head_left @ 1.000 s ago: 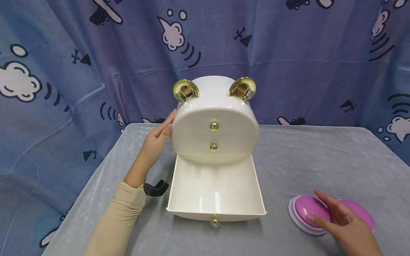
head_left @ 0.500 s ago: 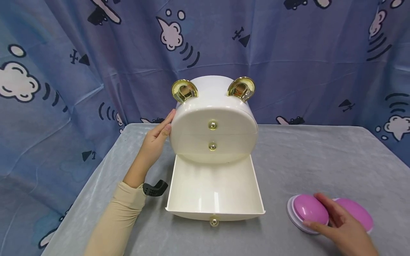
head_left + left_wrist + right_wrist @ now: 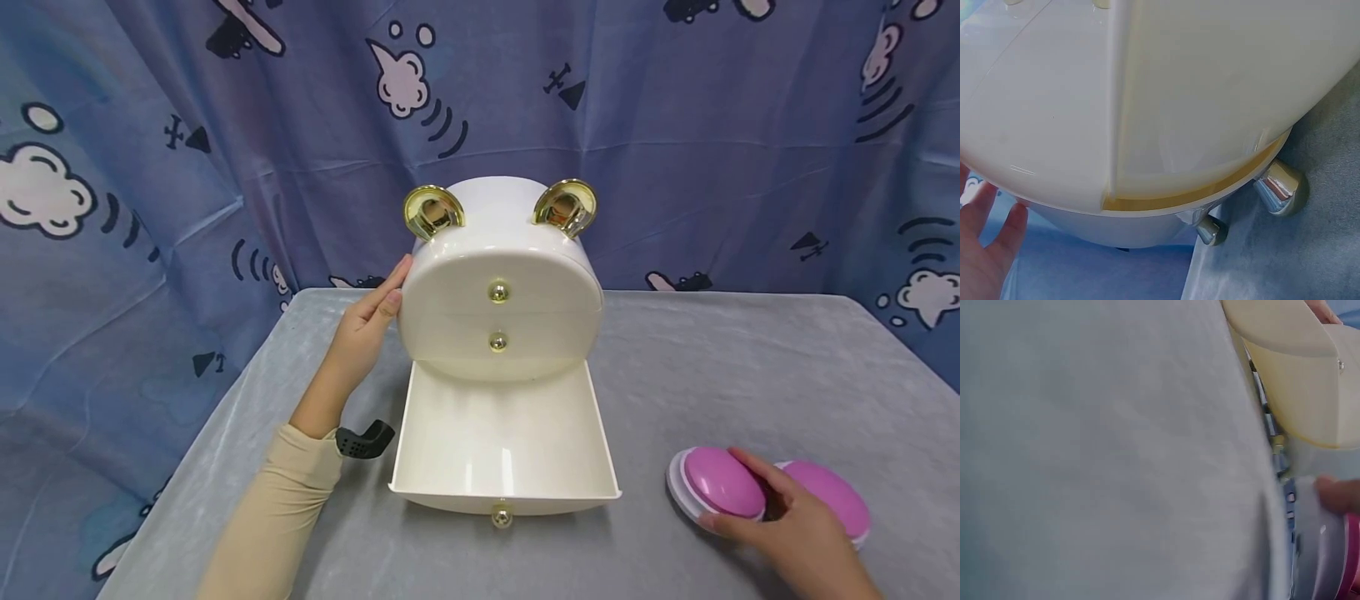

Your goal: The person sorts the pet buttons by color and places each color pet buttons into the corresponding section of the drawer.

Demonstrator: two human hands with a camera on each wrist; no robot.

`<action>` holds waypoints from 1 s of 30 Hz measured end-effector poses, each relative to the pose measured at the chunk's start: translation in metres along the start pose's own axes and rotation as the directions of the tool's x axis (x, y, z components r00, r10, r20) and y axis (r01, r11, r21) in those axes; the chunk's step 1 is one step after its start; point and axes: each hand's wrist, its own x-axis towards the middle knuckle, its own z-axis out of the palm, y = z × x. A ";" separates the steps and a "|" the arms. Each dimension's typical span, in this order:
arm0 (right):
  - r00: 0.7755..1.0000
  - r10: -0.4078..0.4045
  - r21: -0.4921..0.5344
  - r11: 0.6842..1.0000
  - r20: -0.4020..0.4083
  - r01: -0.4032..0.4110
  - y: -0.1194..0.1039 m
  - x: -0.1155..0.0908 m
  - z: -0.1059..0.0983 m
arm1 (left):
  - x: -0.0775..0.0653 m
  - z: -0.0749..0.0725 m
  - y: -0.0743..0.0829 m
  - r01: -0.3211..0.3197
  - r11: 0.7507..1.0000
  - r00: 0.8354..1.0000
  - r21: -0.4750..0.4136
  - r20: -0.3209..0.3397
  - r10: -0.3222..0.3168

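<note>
A white rounded drawer box (image 3: 517, 229) with gold ears and gold knobs stands on the table. Its bottom drawer (image 3: 502, 442) is pulled out, with nothing in it. My left hand (image 3: 358, 337) rests with straight fingers against the box's left side; in the left wrist view its fingertips (image 3: 1017, 215) meet the box's edge. At the right, my right hand (image 3: 802, 529) grips a round white object with a pink domed top (image 3: 723, 482) between thumb and fingers. The object tilts slightly, with a shadow under it. The right wrist view shows my thumb (image 3: 1338, 495) on its white side.
A second pink-domed round object (image 3: 828, 497) lies just behind my right hand, partly hidden by it. Grey cloth covers the table (image 3: 720, 367). A blue patterned curtain (image 3: 480, 83) hangs behind and to the left.
My right hand has closed its thumb and fingers onto the nearer pink-domed object and tilted it slightly up and leftward. The left hand and the drawer box stay as they were.
</note>
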 end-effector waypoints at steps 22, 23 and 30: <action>0.869 -0.495 0.392 0.797 -0.015 0.460 -0.149 -0.020 0.013 | 0.000 0.000 -0.002 -0.023 1.000 0.999 0.009 -0.023 0.023; 0.866 -0.499 0.412 0.794 0.021 0.447 -0.154 -0.019 0.016 | 0.000 0.000 -0.002 -0.024 1.000 0.999 0.007 -0.021 0.024; 0.880 -0.451 0.460 0.820 0.152 0.341 -0.185 -0.008 0.040 | 0.002 0.000 -0.003 -0.018 1.000 1.000 0.017 -0.022 0.018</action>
